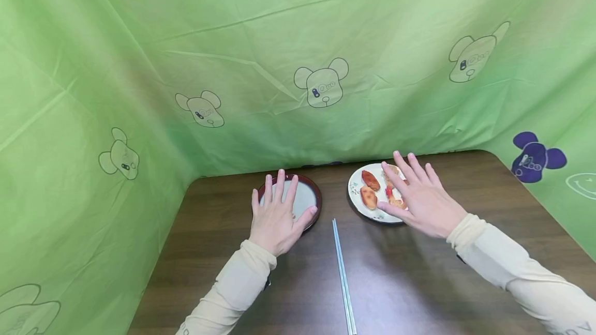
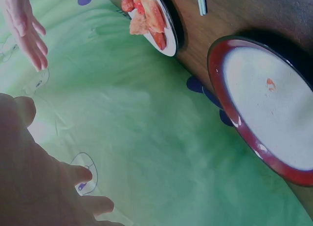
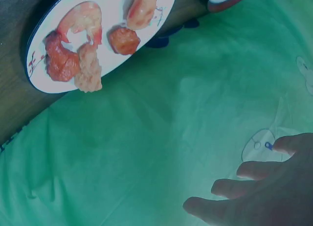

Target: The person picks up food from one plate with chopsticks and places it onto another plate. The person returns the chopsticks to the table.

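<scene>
While both hands hang spread and empty, food, dish and chopsticks lie on the table

As seen from the head camera, left hand (image 1: 276,221) is raised over the red-rimmed dish (image 1: 304,198), fingers apart and extended, grasping nothing. Right hand (image 1: 426,198) likewise released, palm down, over the right side of the white plate (image 1: 356,195) and hiding part of it. Both wrist views put the fingers clear of the crockery.

White plate: dark outer edge, small painted sprigs, set toward the far side of the table (image 1: 214,252). Five food pieces on it, best seen from the right wrist: a curved pinkish piece (image 3: 88,15), a red-brown lump (image 3: 61,59) touching it, a tan rough-surfaced piece (image 3: 89,72) reaching the rim, and, apart from these, a small orange-brown piece (image 3: 123,40) just beside a pale oval one (image 3: 142,10).

Red-rimmed dish: left of the plate, well apart from it, pale inside. Small orange-red spot (image 2: 271,84) on its surface; cannot tell whether crumb or mark.

Chopsticks (image 1: 342,268): pale blue pair, side by side, near ends cut off by the frame, far ends pointing between dish and plate.

Surroundings: green cloth (image 1: 261,118) with printed bear heads; pale sleeves (image 1: 239,280) on both arms.
</scene>
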`<state>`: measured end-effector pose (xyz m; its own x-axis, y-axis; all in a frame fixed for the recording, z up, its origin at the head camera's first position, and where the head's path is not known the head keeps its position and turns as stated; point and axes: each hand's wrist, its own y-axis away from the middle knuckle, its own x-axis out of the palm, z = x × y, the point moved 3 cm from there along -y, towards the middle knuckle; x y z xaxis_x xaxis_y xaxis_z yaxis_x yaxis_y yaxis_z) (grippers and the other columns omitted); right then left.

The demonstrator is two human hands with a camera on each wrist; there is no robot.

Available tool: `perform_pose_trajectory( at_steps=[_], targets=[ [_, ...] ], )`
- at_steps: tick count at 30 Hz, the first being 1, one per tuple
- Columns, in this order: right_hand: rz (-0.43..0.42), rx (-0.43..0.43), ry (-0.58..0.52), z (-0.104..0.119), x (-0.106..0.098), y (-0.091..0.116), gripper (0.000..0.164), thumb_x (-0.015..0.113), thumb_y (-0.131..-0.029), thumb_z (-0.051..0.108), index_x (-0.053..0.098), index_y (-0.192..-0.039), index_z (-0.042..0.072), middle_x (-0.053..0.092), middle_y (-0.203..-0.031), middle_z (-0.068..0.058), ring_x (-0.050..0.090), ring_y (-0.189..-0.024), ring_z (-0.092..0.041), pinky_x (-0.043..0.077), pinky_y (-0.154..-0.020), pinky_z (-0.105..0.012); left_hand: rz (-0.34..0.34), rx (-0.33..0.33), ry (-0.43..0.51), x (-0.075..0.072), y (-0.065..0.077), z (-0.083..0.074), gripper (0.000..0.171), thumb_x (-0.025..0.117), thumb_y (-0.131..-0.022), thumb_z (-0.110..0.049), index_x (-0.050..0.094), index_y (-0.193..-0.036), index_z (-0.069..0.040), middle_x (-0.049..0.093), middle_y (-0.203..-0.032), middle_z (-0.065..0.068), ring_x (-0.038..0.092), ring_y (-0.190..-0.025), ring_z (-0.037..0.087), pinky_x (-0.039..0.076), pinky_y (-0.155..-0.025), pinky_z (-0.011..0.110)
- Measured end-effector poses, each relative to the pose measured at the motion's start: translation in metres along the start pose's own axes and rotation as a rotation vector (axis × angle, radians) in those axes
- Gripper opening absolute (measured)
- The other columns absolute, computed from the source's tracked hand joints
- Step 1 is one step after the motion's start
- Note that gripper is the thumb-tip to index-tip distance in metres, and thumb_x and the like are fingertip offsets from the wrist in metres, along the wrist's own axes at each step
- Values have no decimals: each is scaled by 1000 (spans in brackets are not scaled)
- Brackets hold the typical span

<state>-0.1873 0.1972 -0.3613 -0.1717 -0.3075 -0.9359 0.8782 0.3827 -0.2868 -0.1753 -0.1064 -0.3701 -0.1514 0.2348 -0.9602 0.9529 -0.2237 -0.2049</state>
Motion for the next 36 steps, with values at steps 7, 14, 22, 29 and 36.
perform_pose_trajectory(
  at_steps=[7,14,22,29,36],
  targets=[
    [-2,54,-47,-6,-11,1,75,52,-96,48,21,-155,12,6,-163,-16,8,-148,-44,11,-114,-72,40,-5,-17,2,4,2,76,31,-93,-68,21,-155,-25,6,-164,4,3,-151,33,11,-118,64],
    [-21,53,-47,-10,-17,3,73,50,-97,46,20,-155,11,3,-163,-17,7,-148,-44,9,-115,-70,43,-4,-26,2,5,0,75,29,-94,-68,20,-155,-25,6,-164,3,2,-151,32,10,-119,64],
    [-45,35,-64,-12,-22,7,73,50,-98,44,20,-155,10,2,-163,-16,4,-149,-42,7,-119,-65,43,4,-16,0,5,-5,75,29,-94,-67,20,-155,-25,7,-164,3,3,-151,32,8,-119,64],
    [-219,-63,-76,-5,-27,10,65,65,-90,31,41,-145,5,36,-147,-24,37,-131,-45,41,-101,-59,-28,14,-59,-3,5,-4,68,32,-97,-60,25,-154,-23,11,-164,4,7,-151,34,13,-118,63],
    [-340,-157,7,5,-29,13,27,66,-86,24,51,-64,23,43,-66,11,38,-60,-4,35,-43,-21,-218,127,36,-10,6,-4,44,44,-99,-42,57,-130,-14,57,-135,7,55,-123,26,47,-100,44]
  ],
)
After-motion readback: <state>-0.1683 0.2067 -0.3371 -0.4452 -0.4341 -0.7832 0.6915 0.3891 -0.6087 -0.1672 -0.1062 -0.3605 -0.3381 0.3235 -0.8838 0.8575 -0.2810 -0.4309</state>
